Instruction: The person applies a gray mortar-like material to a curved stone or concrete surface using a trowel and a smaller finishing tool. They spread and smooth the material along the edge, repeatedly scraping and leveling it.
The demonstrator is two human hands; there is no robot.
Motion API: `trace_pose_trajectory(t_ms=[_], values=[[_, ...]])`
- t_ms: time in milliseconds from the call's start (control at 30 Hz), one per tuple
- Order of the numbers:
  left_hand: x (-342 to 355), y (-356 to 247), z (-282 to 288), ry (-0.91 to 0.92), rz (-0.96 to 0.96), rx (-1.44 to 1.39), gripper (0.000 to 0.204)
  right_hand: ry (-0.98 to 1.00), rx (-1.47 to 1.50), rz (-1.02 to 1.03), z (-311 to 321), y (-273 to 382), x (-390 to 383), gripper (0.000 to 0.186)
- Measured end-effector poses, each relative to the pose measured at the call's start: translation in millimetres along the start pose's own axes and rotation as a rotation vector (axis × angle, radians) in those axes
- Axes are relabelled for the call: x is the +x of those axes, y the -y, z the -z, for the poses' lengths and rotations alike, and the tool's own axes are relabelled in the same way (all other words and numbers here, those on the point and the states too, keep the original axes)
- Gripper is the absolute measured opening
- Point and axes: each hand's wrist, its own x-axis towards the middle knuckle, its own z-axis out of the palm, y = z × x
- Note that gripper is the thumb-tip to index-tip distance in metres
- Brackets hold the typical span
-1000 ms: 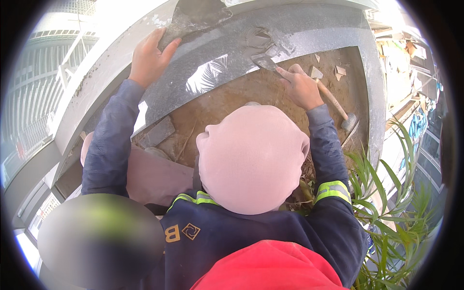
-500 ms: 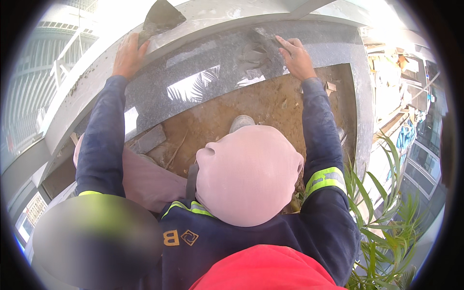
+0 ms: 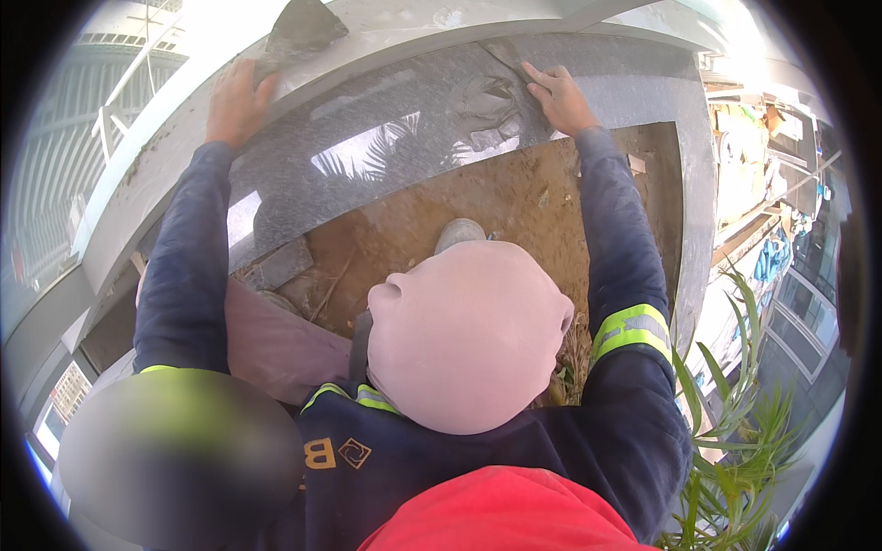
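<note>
My left hand (image 3: 237, 106) is at the far left, by the pale ledge. Its thumb and fingers close round the narrow end of a broad, dark triangular trowel (image 3: 306, 32), whose handle is hidden. Over the polished grey stone slab (image 3: 303, 124), my right hand (image 3: 560, 99) grips a putty knife (image 3: 503, 57), its thin blade pointing far and left. Just left of that hand, a grey, uneven patch of what looks like mortar (image 3: 487, 108) lies on the slab.
The slab borders a pit of brown soil (image 3: 441, 197) holding a broken grey tile piece (image 3: 278, 264). A pale frame (image 3: 386, 46) runs along the far side. Leafy plants (image 3: 726, 441) stand at right. My pink-covered knee (image 3: 469, 335) is in the middle; one shoe (image 3: 459, 234) shows beyond it.
My right hand has shifted slightly, and its putty knife's blade now shows thinner, turned more edge-on. The left hand and the broad trowel sit slightly further left in view.
</note>
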Motion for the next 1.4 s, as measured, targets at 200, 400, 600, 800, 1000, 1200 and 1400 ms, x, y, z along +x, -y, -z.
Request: trace_pose_trajectory(t_ms=[200, 400, 600, 800, 1000, 1200, 1400], values=[[2, -2, 6, 0.042, 0.017, -0.018, 0.035, 0.182, -0.115, -0.048, 44, 17, 2, 0.042], [-1, 3, 3, -0.037, -0.037, 0.014, 0.033, 0.064, -0.023, 0.013, 39, 27, -2, 0.041], [1, -2, 2, 0.012, 0.002, 0.005, 0.034, 0.021, -0.003, 0.033, 14, 22, 1, 0.041], [-1, 4, 2, 0.018, 0.001, 0.0, 0.035, 0.15, -0.086, -0.01, 19, 34, 9, 0.041], [-1, 3, -2, 0.012, -0.038, 0.011, 0.036, 0.161, -0.2, 0.065, 53, 22, 1, 0.043], [-2, 6, 3, -0.005, -0.037, 0.043, 0.036, 0.105, 0.317, -0.417, 97, 6, -9, 0.045], [-2, 5, -2, -0.03, -0.057, 0.055, 0.036, 0.224, 0.221, -0.426, 113, -51, 31, 0.051]])
